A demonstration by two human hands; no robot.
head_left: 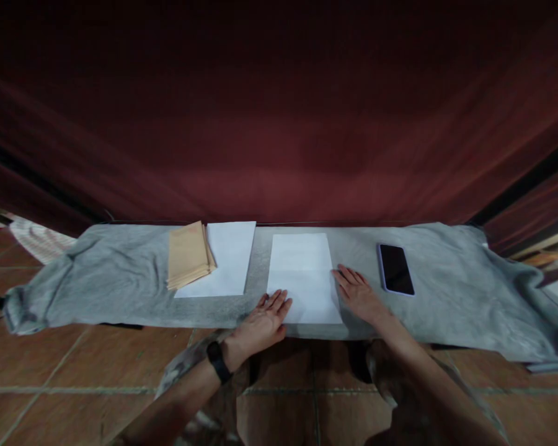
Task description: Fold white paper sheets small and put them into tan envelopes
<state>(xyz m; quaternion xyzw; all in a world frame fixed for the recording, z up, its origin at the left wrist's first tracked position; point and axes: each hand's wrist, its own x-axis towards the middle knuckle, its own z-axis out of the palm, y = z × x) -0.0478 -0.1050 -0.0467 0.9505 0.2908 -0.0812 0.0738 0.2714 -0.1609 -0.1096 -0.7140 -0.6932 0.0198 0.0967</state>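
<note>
A white sheet of paper [302,254] with a crease across its middle lies flat on the grey cloth [134,260]. My left hand [270,314] rests on its lower left edge, fingers stretched out and nothing gripped. On the sheet's right edge lies my right hand [356,291], palm down with straight fingers, also holding nothing. To the left is a stack of brown envelopes [188,251], partly covering a pile of white paper [232,257].
A phone [397,269] with a dark screen and a purple case lies right of my right hand. Behind the cloth-covered surface rises a dark red panel [279,186]. Brown floor tiles [121,359] show below the front edge.
</note>
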